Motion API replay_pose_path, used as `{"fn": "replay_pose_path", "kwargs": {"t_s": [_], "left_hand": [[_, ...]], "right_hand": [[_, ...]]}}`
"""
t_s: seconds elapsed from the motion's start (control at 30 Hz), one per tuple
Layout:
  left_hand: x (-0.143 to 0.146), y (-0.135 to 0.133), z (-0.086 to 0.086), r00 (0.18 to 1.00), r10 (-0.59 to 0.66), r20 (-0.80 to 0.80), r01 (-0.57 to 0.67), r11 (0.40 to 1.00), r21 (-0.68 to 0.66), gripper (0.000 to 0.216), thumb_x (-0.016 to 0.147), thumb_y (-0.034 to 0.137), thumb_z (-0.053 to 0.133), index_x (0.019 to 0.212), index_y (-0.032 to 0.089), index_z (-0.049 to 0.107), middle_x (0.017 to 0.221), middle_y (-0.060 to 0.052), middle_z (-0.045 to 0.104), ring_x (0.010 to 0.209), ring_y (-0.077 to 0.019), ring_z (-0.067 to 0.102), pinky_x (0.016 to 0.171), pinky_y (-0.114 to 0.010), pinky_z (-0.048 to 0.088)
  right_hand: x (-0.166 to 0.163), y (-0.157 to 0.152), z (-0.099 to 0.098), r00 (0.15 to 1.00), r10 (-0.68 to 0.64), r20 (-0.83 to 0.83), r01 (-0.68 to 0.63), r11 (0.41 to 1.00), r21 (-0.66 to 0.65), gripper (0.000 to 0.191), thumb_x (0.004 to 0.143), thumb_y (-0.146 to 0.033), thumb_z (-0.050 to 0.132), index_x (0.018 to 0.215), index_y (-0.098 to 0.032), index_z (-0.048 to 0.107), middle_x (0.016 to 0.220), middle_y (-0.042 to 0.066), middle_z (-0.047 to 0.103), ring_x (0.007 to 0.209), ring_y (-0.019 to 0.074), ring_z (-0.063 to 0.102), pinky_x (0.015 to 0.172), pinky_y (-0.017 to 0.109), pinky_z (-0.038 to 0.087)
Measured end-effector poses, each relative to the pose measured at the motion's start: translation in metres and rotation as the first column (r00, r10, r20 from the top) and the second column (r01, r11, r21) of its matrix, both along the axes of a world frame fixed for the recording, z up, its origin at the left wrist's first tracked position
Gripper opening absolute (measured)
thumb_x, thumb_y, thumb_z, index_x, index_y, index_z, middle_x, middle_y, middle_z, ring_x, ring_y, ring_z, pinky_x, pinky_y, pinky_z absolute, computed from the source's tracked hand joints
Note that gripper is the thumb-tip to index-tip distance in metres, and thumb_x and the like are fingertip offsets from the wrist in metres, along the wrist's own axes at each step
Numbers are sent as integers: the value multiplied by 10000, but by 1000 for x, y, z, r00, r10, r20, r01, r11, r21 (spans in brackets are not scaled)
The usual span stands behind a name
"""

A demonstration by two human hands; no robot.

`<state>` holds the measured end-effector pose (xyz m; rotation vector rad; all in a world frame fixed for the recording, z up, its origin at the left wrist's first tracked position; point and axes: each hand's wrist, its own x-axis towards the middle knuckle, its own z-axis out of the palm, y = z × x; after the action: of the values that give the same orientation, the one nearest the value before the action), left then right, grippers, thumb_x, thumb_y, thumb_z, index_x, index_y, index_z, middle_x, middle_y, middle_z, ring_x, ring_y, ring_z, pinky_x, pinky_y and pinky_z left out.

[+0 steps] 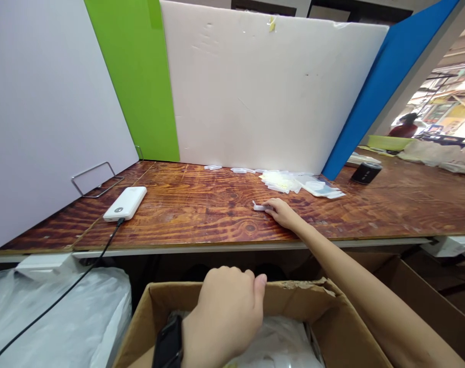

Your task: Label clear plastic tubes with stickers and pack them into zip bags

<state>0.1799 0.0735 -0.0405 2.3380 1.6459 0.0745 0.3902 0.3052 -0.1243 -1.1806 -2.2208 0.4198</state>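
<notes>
My right hand (281, 212) reaches over the wooden table and pinches a small translucent white plastic piece (258, 207) at its right end. A thin part sticks up from the piece's left end, like an opened flap. Nearer to me, my left hand (230, 306) is closed in front of the far rim of a cardboard box (301, 292), its thumb pointing up. The curled fingers face away, so what they grip, if anything, is hidden. Beyond my right hand lies a loose pile of similar translucent plastic pieces (282, 181) by the white foam board.
A white power bank (125, 203) with a black cable (64, 296) lies left on the wooden table (202, 214). White (274, 92), green (140, 76) and blue (381, 76) panels stand around the back. A black cylindrical object (366, 173) sits at right. Clear bags (278, 342) fill the box.
</notes>
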Motion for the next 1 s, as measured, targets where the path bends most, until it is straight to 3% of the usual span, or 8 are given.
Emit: {"fn": "replay_pose_path", "kwargs": {"t_s": [0.13, 0.27, 0.43, 0.63, 0.83, 1.0], "left_hand": [[1, 0, 0, 1000, 7, 9, -7, 1000, -10, 566, 967, 338, 145, 810, 173, 663, 777, -103, 706, 720, -295, 665, 652, -451, 504], [1, 0, 1, 1000, 8, 10, -8, 999, -41, 565, 966, 338, 144, 844, 169, 669, 818, -115, 712, 743, -314, 667, 670, -490, 508], [0, -1, 3, 999, 29, 32, -27, 999, -47, 554, 965, 322, 156, 850, 160, 674, 824, -122, 712, 760, -327, 666, 679, -510, 509], [-1, -3, 1, 998, 26, 62, -24, 999, -24, 542, 962, 312, 180, 845, 149, 684, 818, -131, 714, 749, -337, 668, 663, -515, 512], [0, -5, 1, 997, 39, 64, -40, 999, 11, 541, 962, 299, 185, 835, 148, 689, 803, -130, 715, 737, -335, 670, 663, -519, 514], [0, -6, 1, 998, 39, 56, -40, 999, 11, 550, 965, 311, 177, 836, 151, 688, 799, -130, 715, 738, -329, 671, 667, -508, 514]], "right_hand": [[-5, -9, 9, 987, 60, -147, -70, 995, -66, 200, 846, -286, 557, 954, -178, 687, 958, 91, 689, 888, 256, 620, 844, 390, 468], [-10, -26, 31, 939, 164, -301, -205, 972, -110, 286, 823, -423, 601, 972, -191, 681, 1026, 77, 682, 948, 253, 615, 855, 373, 472], [-13, -45, 55, 861, 261, -437, -352, 925, -141, 250, 801, -415, 671, 939, -210, 702, 981, 68, 670, 909, 228, 622, 797, 342, 489], [-18, -63, 66, 769, 339, -542, -468, 876, -117, 240, 785, -440, 701, 872, -217, 717, 901, 62, 629, 841, 205, 594, 771, 345, 477], [-21, -74, 73, 751, 363, -552, -480, 874, -78, 262, 782, -499, 686, 838, -243, 702, 879, 50, 599, 774, 189, 585, 693, 325, 489], [-15, -68, 82, 864, 299, -404, -342, 939, -35, 256, 829, -461, 632, 957, -247, 689, 962, 66, 644, 857, 221, 599, 733, 337, 481]]}}
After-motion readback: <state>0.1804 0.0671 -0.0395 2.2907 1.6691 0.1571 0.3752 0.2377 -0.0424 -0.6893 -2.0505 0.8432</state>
